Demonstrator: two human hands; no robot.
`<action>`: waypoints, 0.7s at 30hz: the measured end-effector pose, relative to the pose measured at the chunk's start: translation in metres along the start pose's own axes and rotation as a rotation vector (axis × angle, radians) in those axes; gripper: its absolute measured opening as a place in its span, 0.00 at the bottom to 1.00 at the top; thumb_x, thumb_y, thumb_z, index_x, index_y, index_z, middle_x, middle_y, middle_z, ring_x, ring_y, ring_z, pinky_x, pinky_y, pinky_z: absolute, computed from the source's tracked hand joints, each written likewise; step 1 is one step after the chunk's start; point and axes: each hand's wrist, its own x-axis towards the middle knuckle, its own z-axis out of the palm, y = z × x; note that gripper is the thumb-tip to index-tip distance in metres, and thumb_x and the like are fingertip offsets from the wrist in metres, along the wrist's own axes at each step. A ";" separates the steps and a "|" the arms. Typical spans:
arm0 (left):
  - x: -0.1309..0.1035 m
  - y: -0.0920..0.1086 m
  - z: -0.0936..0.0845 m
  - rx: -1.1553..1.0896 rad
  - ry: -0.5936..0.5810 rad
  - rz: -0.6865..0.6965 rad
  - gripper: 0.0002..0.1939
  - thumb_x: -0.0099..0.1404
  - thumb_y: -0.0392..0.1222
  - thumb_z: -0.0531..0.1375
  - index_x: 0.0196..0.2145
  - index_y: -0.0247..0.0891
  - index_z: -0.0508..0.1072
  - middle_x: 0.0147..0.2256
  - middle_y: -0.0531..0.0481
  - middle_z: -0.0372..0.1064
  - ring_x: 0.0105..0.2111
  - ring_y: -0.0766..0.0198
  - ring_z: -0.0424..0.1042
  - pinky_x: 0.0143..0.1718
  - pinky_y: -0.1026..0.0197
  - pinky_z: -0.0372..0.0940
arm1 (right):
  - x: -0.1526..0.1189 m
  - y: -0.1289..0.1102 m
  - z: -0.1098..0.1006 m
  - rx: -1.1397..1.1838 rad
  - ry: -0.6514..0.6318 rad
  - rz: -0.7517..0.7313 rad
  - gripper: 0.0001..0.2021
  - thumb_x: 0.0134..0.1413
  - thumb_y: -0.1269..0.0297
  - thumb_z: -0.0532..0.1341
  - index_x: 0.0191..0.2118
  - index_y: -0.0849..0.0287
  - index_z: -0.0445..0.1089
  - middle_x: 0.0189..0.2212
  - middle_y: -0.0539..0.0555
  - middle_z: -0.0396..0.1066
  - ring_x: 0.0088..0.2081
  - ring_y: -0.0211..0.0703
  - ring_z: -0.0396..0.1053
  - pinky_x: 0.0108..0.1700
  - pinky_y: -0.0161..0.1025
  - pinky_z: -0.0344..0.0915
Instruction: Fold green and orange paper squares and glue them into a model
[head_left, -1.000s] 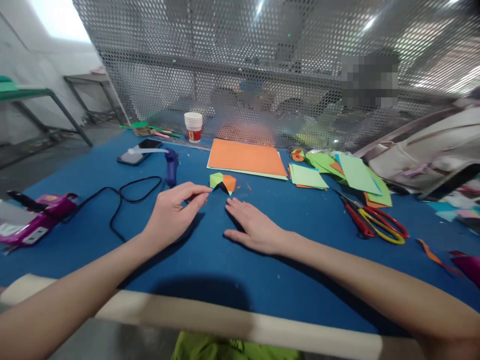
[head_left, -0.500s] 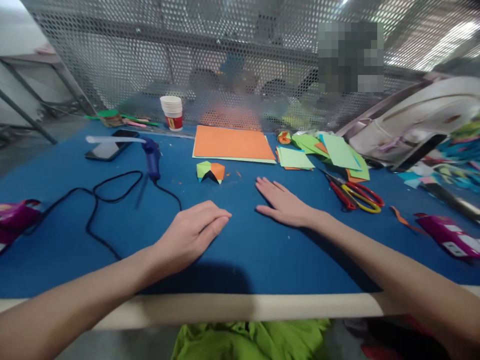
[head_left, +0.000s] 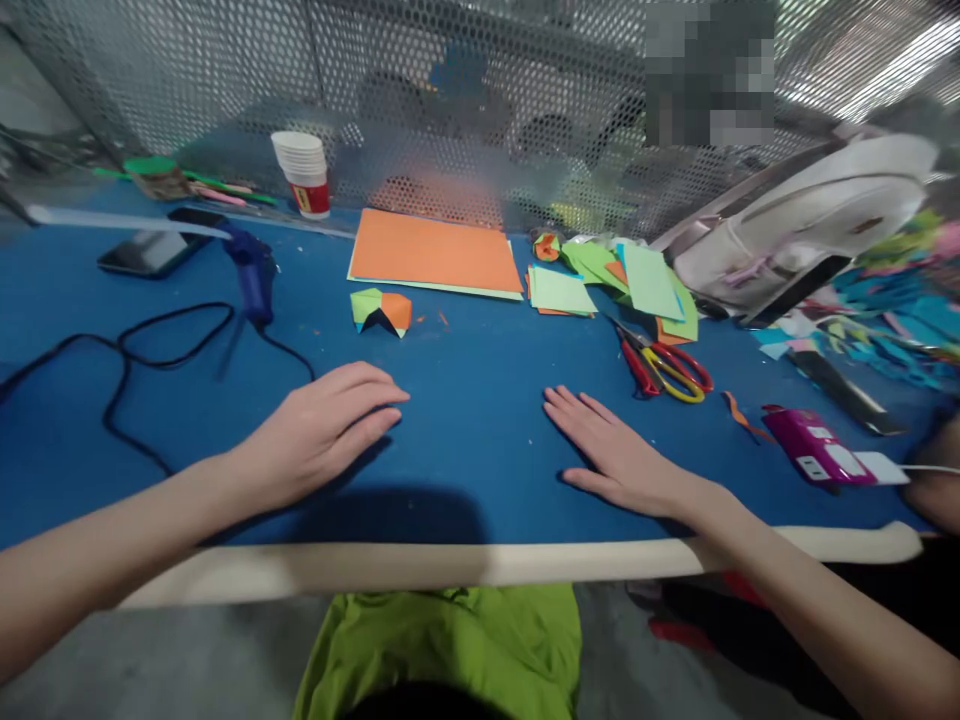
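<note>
My left hand (head_left: pixel 326 422) rests on the blue tabletop (head_left: pixel 480 350), its thumb a little apart from the fingers and nothing held. Palm down and flat, my right hand (head_left: pixel 611 450) lies farther right, also holding nothing. Beyond my left hand stands a small folded paper piece (head_left: pixel 394 310) in green and orange with a dark gap below. The blue glue gun (head_left: pixel 253 275) lies left of it, a long pale stick jutting from its back. Two pairs of scissors, one red-handled (head_left: pixel 637 370) and one yellow-handled (head_left: pixel 679 385), lie together past my right hand.
Orange sheets (head_left: pixel 435 250), pale green squares (head_left: pixel 561 290) and paper cups (head_left: pixel 304 175) line the back by a perforated metal screen (head_left: pixel 480 120). A phone (head_left: pixel 146 252) and black cord (head_left: pixel 120 345) lie left. A white bag (head_left: pixel 810 230) and purple power strip (head_left: pixel 814 445) are right.
My hands have moved farther apart, the right one back toward me. My left thumb has parted from its fingers. The view has shifted, and more of the table's right side shows.
</note>
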 end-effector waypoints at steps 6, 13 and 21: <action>-0.024 0.007 0.001 0.084 -0.155 0.002 0.13 0.65 0.45 0.52 0.41 0.43 0.74 0.46 0.46 0.70 0.44 0.58 0.71 0.43 0.57 0.68 | 0.011 -0.024 0.004 0.049 -0.090 -0.239 0.44 0.53 0.39 0.51 0.65 0.69 0.40 0.65 0.65 0.37 0.66 0.53 0.32 0.64 0.56 0.37; -0.078 0.024 -0.006 0.195 0.021 -0.225 0.15 0.63 0.37 0.55 0.48 0.45 0.69 0.50 0.46 0.67 0.48 0.57 0.69 0.49 0.55 0.65 | 0.086 -0.085 0.000 0.200 -0.103 -0.712 0.39 0.55 0.44 0.52 0.62 0.74 0.49 0.64 0.66 0.42 0.66 0.49 0.34 0.65 0.49 0.35; -0.098 0.022 0.005 0.178 0.347 -0.430 0.25 0.57 0.31 0.58 0.48 0.59 0.69 0.51 0.60 0.67 0.46 0.53 0.68 0.52 0.45 0.61 | 0.061 -0.055 -0.002 0.237 -0.095 -0.828 0.24 0.61 0.64 0.46 0.58 0.75 0.58 0.62 0.63 0.52 0.65 0.48 0.43 0.65 0.44 0.42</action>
